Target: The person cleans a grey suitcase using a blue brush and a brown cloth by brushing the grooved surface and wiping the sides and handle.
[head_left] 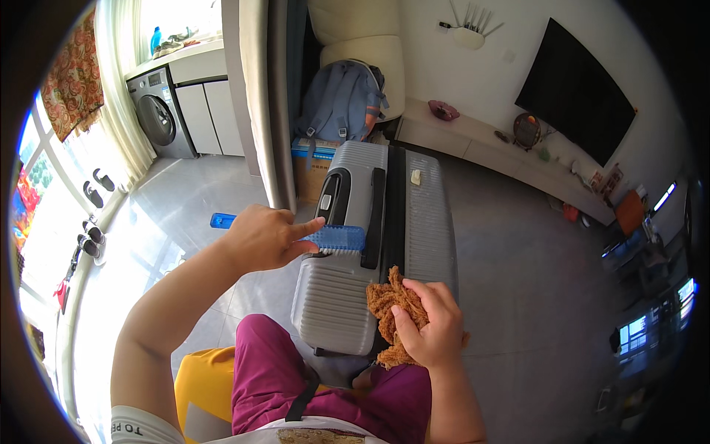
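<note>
A grey ribbed suitcase lies on its side in front of my knees, with a black band along its middle and a black carry handle. My left hand is closed round a blue scrubbing brush, index finger stretched along its back. The brush's white bristles face down at the suitcase's near panel, beside the carry handle; whether they touch cannot be told. In my right hand is a bunched brown cloth, held over the suitcase's near right edge. A small pale piece sits on the far part of the suitcase.
Behind the suitcase, a blue-grey backpack rests on boxes by a cream chair. A low cabinet runs along the right wall under a television. Slippers lie at the left window; a washing machine stands farther back.
</note>
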Tool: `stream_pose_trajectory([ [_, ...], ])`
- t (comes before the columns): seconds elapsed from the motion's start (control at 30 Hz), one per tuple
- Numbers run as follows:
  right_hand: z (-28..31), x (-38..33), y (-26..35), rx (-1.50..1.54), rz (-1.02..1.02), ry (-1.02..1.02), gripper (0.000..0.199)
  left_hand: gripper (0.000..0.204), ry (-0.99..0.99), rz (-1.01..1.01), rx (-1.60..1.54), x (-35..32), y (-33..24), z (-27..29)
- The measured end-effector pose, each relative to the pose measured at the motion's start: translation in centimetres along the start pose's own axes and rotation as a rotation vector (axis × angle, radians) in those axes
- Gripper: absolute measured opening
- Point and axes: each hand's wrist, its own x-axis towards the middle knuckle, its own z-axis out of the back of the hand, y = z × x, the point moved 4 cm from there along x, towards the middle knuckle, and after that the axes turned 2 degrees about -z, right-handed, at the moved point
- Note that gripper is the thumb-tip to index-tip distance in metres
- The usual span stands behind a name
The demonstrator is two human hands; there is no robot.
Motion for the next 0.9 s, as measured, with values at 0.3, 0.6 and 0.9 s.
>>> stream_pose_trajectory([
  [0.3, 0.3, 0.2, -0.1, 0.017, -0.004, 0.009, 0.033, 0.041, -0.013, -0.192, -0.039, -1.4, -3.0, 1.5],
  [0.6, 0.2, 0.3, -0.2, 0.018, -0.017, 0.012, 0.033, 0.044, 0.064, 0.053, 0.021, -0.7, -0.2, 0.8],
  [0.9, 0.2, 0.1, -0.4, 0.013, -0.013, 0.001, 0.033, 0.041, 0.071, -0.073, 0.055, -1.3, -3.3, 2.1],
])
